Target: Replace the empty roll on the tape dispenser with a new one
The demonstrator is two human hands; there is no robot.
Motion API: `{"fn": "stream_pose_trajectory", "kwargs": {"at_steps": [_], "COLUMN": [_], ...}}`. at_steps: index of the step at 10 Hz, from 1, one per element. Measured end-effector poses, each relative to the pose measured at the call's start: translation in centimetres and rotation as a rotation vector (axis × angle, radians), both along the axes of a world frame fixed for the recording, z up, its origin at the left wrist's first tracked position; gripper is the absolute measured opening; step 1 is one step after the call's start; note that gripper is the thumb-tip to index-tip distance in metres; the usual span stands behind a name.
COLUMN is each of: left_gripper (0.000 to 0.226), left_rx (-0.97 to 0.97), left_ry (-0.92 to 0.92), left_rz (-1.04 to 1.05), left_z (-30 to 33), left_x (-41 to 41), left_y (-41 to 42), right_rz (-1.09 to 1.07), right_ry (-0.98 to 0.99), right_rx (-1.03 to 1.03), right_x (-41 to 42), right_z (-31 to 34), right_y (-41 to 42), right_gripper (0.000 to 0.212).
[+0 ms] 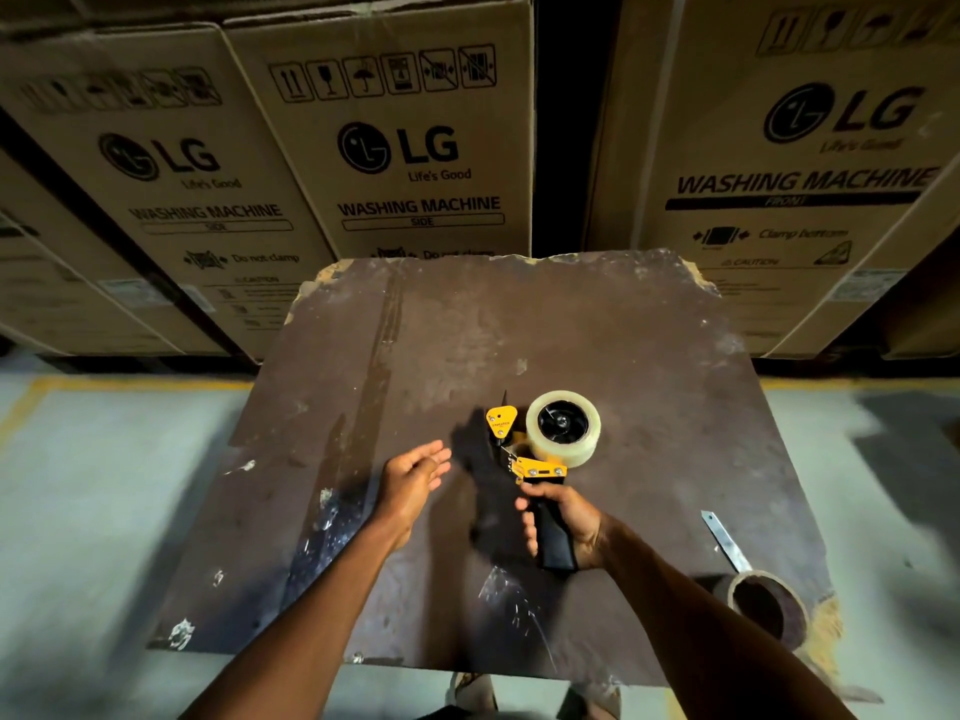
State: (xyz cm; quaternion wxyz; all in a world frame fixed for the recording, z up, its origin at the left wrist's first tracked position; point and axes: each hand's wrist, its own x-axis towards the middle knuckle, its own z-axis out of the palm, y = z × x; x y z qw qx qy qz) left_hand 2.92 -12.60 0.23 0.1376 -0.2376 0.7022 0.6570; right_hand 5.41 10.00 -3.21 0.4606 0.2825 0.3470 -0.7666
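A yellow and black tape dispenser (530,462) is held over the brown table (467,330). A full clear tape roll (563,428) sits on its wheel. My right hand (563,522) grips the black handle of the dispenser. My left hand (415,478) hovers to the left of the dispenser with its fingers spread and nothing in it. An empty brown cardboard roll (766,610) lies at the table's near right corner.
A metal cutter blade (724,540) lies on the table just beyond the empty roll. Large cardboard washing-machine boxes (415,148) stand behind the table. Grey floor with a yellow line (104,387) surrounds it. The table's edges are chipped.
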Motion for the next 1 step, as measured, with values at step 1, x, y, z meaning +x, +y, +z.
{"fn": "stream_pose_trajectory", "kwargs": {"at_steps": [1], "left_gripper": [0.031], "left_rx": [-0.02], "left_ry": [0.051], "left_rz": [-0.033], "left_z": [-0.21], "left_x": [-0.12], "left_y": [0.54], "right_rz": [0.046], "right_ry": [0.078], "right_rx": [0.164], "right_x": [0.62], "right_z": [0.05], "right_y": [-0.15], "right_gripper": [0.029]}}
